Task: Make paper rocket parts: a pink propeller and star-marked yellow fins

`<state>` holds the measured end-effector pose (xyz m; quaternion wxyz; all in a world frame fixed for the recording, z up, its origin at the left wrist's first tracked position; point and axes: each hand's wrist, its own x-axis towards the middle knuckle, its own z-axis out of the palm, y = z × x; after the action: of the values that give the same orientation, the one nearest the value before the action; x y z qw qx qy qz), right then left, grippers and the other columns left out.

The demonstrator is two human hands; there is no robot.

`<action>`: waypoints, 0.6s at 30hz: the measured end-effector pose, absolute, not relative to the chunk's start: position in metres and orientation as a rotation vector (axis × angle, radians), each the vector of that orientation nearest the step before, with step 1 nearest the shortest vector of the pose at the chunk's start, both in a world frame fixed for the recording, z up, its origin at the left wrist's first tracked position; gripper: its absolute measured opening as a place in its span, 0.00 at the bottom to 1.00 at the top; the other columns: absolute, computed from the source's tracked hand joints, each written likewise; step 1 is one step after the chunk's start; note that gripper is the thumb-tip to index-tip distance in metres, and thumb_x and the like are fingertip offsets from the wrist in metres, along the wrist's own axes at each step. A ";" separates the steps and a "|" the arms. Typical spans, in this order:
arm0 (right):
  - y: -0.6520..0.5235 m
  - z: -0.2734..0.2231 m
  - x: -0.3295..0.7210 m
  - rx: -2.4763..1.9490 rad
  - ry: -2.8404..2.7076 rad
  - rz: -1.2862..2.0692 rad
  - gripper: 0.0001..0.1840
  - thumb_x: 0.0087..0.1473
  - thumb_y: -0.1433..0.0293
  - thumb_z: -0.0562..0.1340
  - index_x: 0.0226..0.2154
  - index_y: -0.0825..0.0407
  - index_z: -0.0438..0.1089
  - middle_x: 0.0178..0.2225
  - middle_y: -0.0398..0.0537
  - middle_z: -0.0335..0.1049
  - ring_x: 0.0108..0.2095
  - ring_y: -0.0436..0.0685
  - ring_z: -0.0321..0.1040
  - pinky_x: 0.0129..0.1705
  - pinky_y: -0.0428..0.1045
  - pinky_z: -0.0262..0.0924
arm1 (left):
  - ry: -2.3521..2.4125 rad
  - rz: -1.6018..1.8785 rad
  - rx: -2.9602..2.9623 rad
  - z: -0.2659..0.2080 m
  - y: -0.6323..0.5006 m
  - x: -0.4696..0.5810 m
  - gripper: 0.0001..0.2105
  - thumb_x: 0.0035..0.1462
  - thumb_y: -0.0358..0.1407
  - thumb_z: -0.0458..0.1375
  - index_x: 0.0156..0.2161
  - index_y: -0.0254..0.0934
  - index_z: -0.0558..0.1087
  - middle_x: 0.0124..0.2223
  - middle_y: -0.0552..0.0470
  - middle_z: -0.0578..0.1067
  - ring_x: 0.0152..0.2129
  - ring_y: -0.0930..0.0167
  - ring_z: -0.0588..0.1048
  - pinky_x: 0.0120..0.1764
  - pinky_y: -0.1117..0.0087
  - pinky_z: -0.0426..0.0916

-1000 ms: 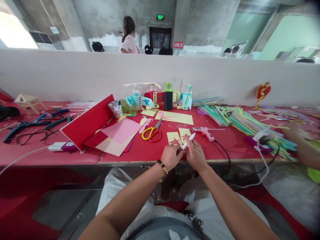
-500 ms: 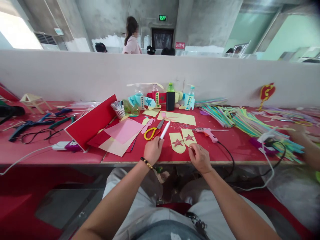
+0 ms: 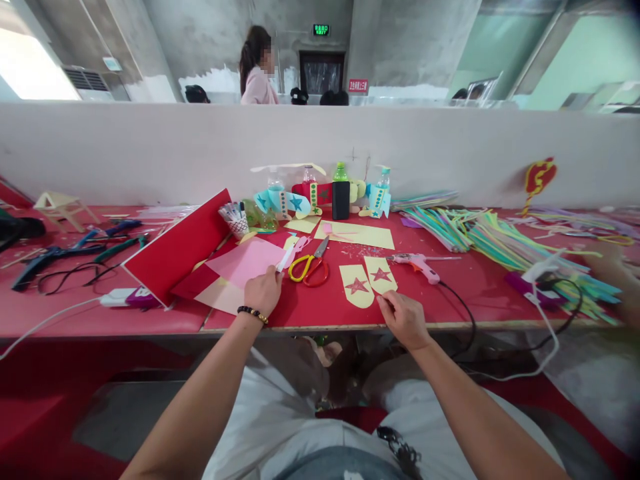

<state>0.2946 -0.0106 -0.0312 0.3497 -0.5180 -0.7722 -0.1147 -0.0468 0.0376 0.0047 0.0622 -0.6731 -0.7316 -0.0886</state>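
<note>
My left hand (image 3: 263, 291) is closed round a white marker pen (image 3: 285, 259), whose tip points up and away over the pink paper. Just below two yellow paper pieces, my right hand (image 3: 404, 317) rests by the table edge with its fingers curled; nothing shows in them. Each piece, the left one (image 3: 350, 275) and the right one (image 3: 374, 264), is rounded at the near end and bears a red star. Right of the marker lie scissors (image 3: 311, 264) with one yellow and one red handle. A pink glue gun (image 3: 424, 268) lies beyond my right hand.
Bottle models with paper wings (image 3: 295, 202) and a black upright box (image 3: 341, 200) stand by the partition. Pink paper (image 3: 245, 257), a leaning red board (image 3: 180, 247) and a pen cup (image 3: 239, 227) lie left. Pipe cleaners (image 3: 495, 243) and another person's arm (image 3: 620, 280) are right.
My left hand has moved left with the marker pen, from beside the scissors to over the pink paper. The right hand has drawn slightly back from the yellow pieces.
</note>
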 end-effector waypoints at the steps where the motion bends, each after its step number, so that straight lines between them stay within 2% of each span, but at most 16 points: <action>1: -0.011 -0.031 0.295 -1.345 -2.003 -0.297 0.12 0.62 0.66 0.55 0.29 0.52 0.66 0.21 0.44 0.67 0.24 0.52 0.64 0.29 0.47 0.50 | -2.201 -0.249 -2.046 0.004 0.038 -0.046 0.16 0.67 0.42 0.43 0.49 0.34 0.67 0.35 0.42 0.79 0.33 0.59 0.79 0.35 0.66 0.65; 11: -0.011 -0.030 0.293 -1.370 -2.003 -0.304 0.13 0.63 0.65 0.54 0.29 0.52 0.67 0.22 0.45 0.67 0.24 0.52 0.64 0.29 0.47 0.49 | -2.105 -0.135 -2.176 0.008 0.039 -0.039 0.18 0.67 0.45 0.44 0.50 0.36 0.68 0.37 0.41 0.79 0.37 0.59 0.78 0.40 0.63 0.65; 18: -0.011 -0.030 0.293 -1.371 -2.014 -0.318 0.13 0.62 0.65 0.55 0.29 0.52 0.67 0.22 0.44 0.67 0.24 0.52 0.64 0.29 0.47 0.50 | -2.101 -0.152 -2.187 0.010 0.037 -0.039 0.19 0.66 0.48 0.46 0.51 0.38 0.69 0.38 0.42 0.79 0.37 0.59 0.78 0.39 0.64 0.65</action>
<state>0.2934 -0.0114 -0.0299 0.3355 -0.5256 -0.7722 -0.1221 -0.0392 0.0372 0.0099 0.0528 -0.7193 -0.6909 -0.0499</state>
